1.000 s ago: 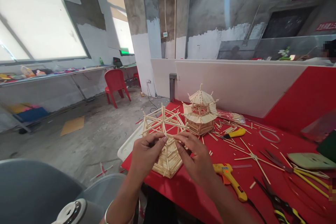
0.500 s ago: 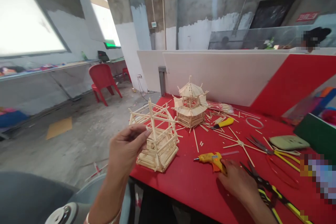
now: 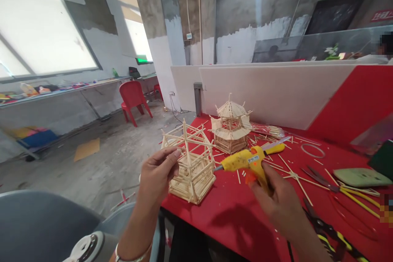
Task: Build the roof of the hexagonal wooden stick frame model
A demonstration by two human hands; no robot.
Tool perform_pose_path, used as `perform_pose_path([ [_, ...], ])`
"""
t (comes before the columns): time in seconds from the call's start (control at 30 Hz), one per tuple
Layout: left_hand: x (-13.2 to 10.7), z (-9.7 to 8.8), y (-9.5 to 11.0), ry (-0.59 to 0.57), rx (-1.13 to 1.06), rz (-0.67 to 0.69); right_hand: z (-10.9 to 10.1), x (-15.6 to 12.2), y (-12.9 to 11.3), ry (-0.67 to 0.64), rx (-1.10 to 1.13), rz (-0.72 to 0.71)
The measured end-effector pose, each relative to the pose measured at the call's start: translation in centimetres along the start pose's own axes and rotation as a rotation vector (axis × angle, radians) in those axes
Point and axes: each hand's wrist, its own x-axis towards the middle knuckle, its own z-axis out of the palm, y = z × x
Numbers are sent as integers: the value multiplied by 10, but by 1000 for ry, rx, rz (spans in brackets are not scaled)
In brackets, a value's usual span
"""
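Glue gun (image 3: 241, 161) clasped in the right hand (image 3: 278, 192); left hand (image 3: 158, 173) pinched beside the stick frame (image 3: 189, 168), contents unclear.

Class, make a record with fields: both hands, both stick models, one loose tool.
Left hand: pinched; anything held is too small to tell
Right hand: holds yellow glue gun, pointing toward open frame
Open frame: roofless, by the left hand
Roofed model: upright, beyond the open frame
Loose tool: black-and-yellow pliers on red table

The glue gun (image 3: 239, 160) is yellow with an orange trigger (image 3: 250, 178), the stick frame (image 3: 189, 168) cream, the tabletop (image 3: 225, 198) red.
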Motion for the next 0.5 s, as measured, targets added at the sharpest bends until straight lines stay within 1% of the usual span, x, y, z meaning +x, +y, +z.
perform_pose_path([
  [0.07,0,1,-2,8,21,12,1,8,-32,84,-65,-188],
  [0.1,0,0,-3,7,38,5,3,11,-44,112,-137,-244],
  [0.17,0,-1,-5,-10,78,-38,11,17,-59,184,-299,-297],
  [0.23,0,-3,-8,-34,101,-88,20,20,-63,257,-422,-318],
  [0.33,-1,-5,-12,-60,109,-124,30,21,-61,317,-499,-341],
  [0.4,-1,-6,-15,-72,108,-128,32,21,-59,324,-521,-345],
  [0.5,0,-6,-17,-86,85,-138,31,21,-59,296,-543,-340],
])
